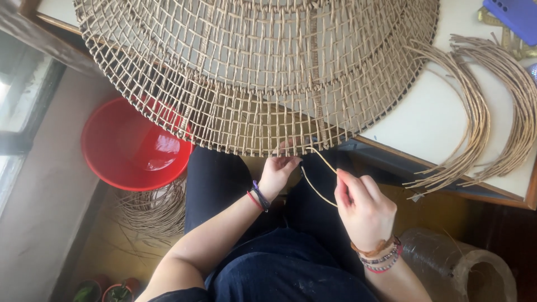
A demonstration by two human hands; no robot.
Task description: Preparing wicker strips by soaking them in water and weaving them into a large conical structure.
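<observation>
A large round open-weave wicker piece lies on a white table and overhangs its edge above my lap. My left hand reaches up under the woven rim, its fingers pinched at the edge of the weave. My right hand is closed on a thin tan cane strand that loops from the rim down and back up to my fingers. Both wrists carry bracelets.
Bundles of curved loose cane strands lie on the table at the right. A red plastic basin sits on the floor at the left, with coiled cane beside it. A clear plastic roll lies at the lower right. A blue object rests in the top right corner.
</observation>
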